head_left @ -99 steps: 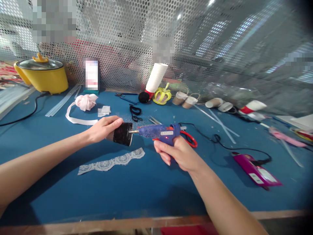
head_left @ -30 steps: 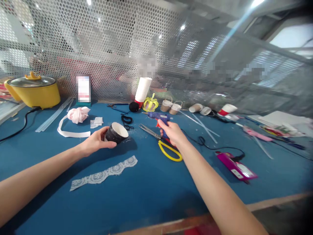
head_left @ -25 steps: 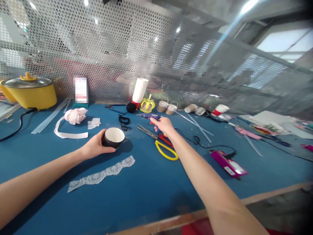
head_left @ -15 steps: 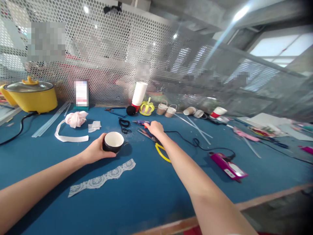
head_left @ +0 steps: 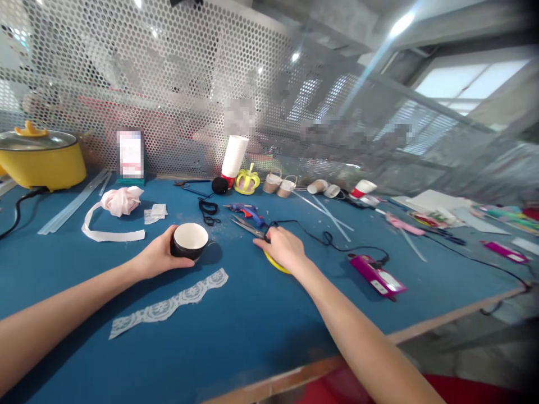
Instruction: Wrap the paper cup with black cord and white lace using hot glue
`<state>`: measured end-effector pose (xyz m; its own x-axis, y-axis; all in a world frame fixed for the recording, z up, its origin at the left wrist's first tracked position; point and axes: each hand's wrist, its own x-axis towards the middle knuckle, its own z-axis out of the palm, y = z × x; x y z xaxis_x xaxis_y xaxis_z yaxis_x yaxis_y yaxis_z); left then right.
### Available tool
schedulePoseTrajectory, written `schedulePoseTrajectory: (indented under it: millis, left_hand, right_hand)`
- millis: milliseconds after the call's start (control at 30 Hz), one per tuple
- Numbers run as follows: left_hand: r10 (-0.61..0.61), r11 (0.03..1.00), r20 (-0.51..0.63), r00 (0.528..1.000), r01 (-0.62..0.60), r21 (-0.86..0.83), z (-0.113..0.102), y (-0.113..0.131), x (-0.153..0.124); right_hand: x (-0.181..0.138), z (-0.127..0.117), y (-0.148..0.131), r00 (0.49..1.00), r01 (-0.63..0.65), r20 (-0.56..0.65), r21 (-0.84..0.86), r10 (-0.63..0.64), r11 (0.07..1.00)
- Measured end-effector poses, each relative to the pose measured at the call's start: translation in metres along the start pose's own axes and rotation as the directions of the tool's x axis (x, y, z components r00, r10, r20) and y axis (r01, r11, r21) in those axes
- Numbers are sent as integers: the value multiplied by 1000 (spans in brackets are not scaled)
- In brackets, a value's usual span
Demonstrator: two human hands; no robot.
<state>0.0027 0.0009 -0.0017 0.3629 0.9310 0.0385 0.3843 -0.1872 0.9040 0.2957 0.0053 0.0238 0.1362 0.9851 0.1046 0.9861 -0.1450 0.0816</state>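
My left hand (head_left: 156, 255) is wrapped round a small cup (head_left: 191, 237), black outside and white inside, that stands upright with its open mouth up. A strip of white lace (head_left: 170, 306) lies flat on the table just in front of it. My right hand (head_left: 286, 248) is closed over the scissors (head_left: 248, 227), covering their pivot and part of the yellow handles; the blades point to the far left. Just beyond the blades rests a blue hot glue gun (head_left: 249, 212) with a red trigger, its cord trailing to the right.
A pink ribbon roll (head_left: 122, 201), black cord (head_left: 208, 210) and yellow crown-shaped basket (head_left: 246, 180) lie farther back. A yellow electric pot (head_left: 42, 163) stands at left. A magenta power box (head_left: 377, 276) sits at right. Stacked paper cups (head_left: 234, 157) stand near the perforated metal screen (head_left: 177, 84).
My right hand has left the glue gun and come back toward me onto the scissors. My left hand keeps its hold on the cup. The view has shifted slightly right.
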Motion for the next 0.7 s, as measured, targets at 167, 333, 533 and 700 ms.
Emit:
schedulePoseTrajectory:
  millis: [167, 333, 533, 700]
  left_hand:
    - [-2, 1000, 4, 1000, 2, -23, 1, 1, 1]
    - [-21, 999, 26, 999, 22, -26, 0, 0, 1]
    - [-21, 1000, 16, 1000, 21, -8, -1, 0, 1]
    - [-4, 1000, 12, 1000, 4, 6, -2, -2, 2]
  right_hand:
    - [-24, 13, 8, 995, 102, 3, 23, -102, 994]
    - [-42, 11, 16, 988, 154, 1, 84, -154, 985]
    - [-56, 2, 23, 972, 208, -155, 205, -178, 956]
    - [-57, -2, 20, 995, 66, 59, 169, -77, 983]
